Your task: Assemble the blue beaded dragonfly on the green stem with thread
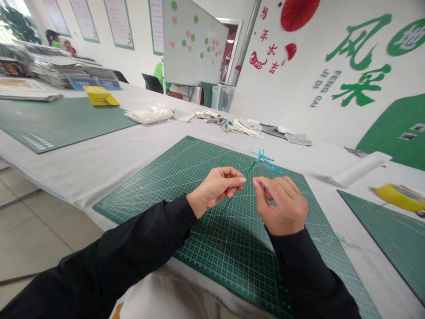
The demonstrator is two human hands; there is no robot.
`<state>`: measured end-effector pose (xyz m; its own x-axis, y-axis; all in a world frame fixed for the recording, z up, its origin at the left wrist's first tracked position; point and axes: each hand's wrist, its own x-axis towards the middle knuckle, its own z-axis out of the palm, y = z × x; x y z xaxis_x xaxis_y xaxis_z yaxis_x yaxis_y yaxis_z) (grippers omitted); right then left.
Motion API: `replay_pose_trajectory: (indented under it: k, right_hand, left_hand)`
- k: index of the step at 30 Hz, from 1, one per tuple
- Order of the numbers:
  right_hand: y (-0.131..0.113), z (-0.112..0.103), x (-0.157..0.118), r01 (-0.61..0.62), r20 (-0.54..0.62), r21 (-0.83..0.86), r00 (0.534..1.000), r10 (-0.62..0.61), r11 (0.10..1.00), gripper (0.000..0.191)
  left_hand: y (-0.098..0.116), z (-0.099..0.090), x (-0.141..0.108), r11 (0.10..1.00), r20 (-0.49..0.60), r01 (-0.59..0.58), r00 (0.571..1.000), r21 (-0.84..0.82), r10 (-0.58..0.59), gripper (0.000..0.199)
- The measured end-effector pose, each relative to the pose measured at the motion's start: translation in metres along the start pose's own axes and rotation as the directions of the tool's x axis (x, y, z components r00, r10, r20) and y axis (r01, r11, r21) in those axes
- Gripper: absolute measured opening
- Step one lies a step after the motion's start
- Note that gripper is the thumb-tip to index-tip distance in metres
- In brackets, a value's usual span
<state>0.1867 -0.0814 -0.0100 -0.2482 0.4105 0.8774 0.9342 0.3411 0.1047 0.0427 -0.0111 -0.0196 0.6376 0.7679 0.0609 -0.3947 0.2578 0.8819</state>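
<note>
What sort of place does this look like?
Probably a craft classroom or workshop: a green cutting mat lies on a long white-covered table, a whiteboard carries paper hearts, and the wall shows large painted lettering.

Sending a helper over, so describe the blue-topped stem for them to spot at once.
On the white-covered table, find the green cutting mat nearest the person. Over it, the left hand pinches a thin green stem; unlike the pale fabric scraps beyond the mat, it ends in light-blue loops.
</note>
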Motion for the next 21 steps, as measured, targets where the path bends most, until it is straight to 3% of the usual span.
replay_pose_trajectory:
  k: [4,11,21]
  right_hand:
    - [0.0019,0.0012,-0.0013,-0.044,0.008,0.007,0.999,0.044,0.999,0.008]
    - [-0.0023,0.0000,0.0003,-0.230,0.013,0.133,0.973,0.230,0.964,0.010]
    - [-0.0049,0.0006,-0.0017,-0.358,0.063,0.186,0.934,0.352,0.915,0.009]
  left_hand:
    - [0.0006,-0.0002,-0.0002,1.000,0.014,-0.013,1.000,-0.013,0.013,0.008]
    - [0.0024,0.0007,-0.0015,0.999,0.056,-0.020,0.998,-0.027,0.022,0.007]
    - [0.0018,-0.0010,-0.0015,0.996,0.075,-0.013,0.997,-0.084,0.020,0.006]
